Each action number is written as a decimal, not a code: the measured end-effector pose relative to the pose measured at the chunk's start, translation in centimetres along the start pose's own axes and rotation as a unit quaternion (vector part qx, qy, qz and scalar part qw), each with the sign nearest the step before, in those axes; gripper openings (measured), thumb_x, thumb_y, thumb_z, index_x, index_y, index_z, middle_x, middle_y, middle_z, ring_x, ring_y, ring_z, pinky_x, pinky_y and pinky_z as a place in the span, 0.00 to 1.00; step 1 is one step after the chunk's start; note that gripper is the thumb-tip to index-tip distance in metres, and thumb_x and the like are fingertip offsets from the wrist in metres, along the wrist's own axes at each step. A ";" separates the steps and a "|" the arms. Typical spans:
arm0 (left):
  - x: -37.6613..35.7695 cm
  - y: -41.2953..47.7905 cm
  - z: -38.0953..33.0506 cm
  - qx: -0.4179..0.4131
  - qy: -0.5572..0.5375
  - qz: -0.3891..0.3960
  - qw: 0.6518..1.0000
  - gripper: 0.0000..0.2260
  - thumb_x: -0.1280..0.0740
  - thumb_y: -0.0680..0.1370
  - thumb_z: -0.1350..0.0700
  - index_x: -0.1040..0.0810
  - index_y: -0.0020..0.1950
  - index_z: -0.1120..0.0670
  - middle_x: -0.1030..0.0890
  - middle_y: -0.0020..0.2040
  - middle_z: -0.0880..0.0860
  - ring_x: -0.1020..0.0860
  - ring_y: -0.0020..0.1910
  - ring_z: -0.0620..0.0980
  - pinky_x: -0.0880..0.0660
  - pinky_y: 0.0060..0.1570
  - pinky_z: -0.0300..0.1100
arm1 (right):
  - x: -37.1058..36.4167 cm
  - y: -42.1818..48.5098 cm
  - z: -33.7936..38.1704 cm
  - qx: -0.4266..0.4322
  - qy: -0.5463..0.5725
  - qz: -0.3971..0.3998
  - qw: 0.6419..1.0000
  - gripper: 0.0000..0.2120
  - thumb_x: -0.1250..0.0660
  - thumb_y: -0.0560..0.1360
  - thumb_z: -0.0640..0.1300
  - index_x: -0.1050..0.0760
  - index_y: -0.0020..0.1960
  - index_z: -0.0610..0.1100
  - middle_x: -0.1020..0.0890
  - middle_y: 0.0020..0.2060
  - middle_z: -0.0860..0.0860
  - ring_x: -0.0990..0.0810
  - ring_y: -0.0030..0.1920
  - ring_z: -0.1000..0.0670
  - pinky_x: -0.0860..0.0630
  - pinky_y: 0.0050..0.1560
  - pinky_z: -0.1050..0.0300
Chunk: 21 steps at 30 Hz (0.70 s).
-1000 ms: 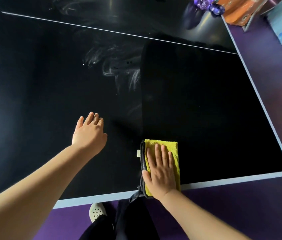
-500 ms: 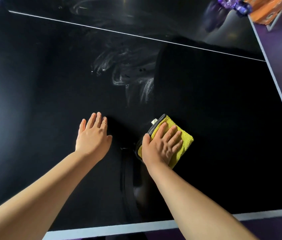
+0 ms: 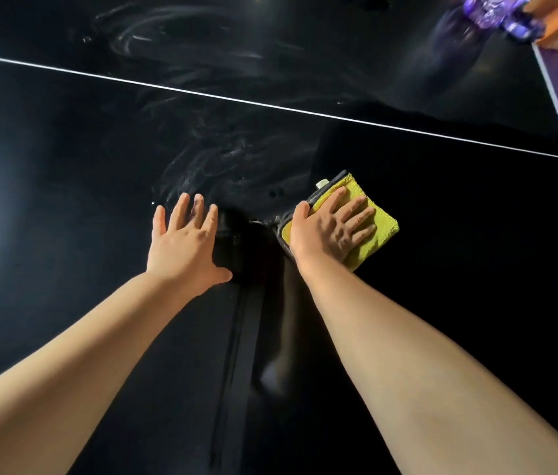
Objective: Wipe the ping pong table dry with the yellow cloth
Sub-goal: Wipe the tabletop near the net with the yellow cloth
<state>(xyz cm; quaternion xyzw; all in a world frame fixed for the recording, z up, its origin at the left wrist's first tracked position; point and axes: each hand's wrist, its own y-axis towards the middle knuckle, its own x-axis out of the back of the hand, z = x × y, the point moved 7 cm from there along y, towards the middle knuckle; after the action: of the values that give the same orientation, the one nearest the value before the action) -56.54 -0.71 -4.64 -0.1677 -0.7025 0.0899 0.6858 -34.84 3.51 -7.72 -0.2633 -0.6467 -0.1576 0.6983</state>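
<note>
Yellow cloth [image 3: 372,231], one, folded, lies right of centre on the black ping pong table [image 3: 65,173]; right hand [image 3: 330,228] presses it flat-fingered, left hand [image 3: 185,245] rests spread on the table beside.

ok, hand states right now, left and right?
Left hand: open, fingers spread on the glossy black ping pong table, holding nothing.
Right hand: open, straight fingers pressing the folded yellow microfibre cloth flat.
</note>
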 end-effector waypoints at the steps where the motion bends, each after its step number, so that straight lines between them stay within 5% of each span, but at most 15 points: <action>1: 0.3 1.0 0.0 -0.006 0.010 0.010 1.000 0.51 0.32 0.67 0.34 0.57 0.78 0.52 0.57 0.78 0.54 0.63 0.76 0.55 0.61 0.72 0.57 | 0.2 1.4 0.6 -0.001 0.000 -0.005 1.000 0.37 0.50 0.80 0.62 0.58 0.80 0.44 0.56 0.78 0.37 0.59 0.78 0.33 0.61 0.75 0.34; 13: 0.0 4.9 -1.1 -0.057 0.072 0.092 0.992 0.58 0.29 0.64 0.34 0.63 0.76 0.56 0.63 0.77 0.54 0.62 0.76 0.49 0.62 0.74 0.52 | 1.4 14.6 7.8 0.028 0.010 -0.016 0.999 0.36 0.50 0.79 0.60 0.56 0.81 0.44 0.54 0.79 0.37 0.58 0.78 0.34 0.62 0.75 0.34; 21: 0.0 5.2 -1.1 -0.057 0.062 0.095 0.992 0.58 0.28 0.64 0.35 0.64 0.76 0.55 0.64 0.77 0.53 0.62 0.76 0.49 0.65 0.72 0.48 | 2.1 18.1 12.4 0.343 -0.066 0.010 0.937 0.30 0.51 0.80 0.55 0.55 0.81 0.53 0.57 0.80 0.49 0.60 0.79 0.45 0.62 0.77 0.43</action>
<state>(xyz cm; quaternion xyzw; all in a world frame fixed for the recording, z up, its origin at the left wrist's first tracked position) -54.84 3.97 -6.43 -0.2778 -0.6434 0.1035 0.7058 -34.58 25.55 -8.35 -0.0238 -0.7032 0.0989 0.7037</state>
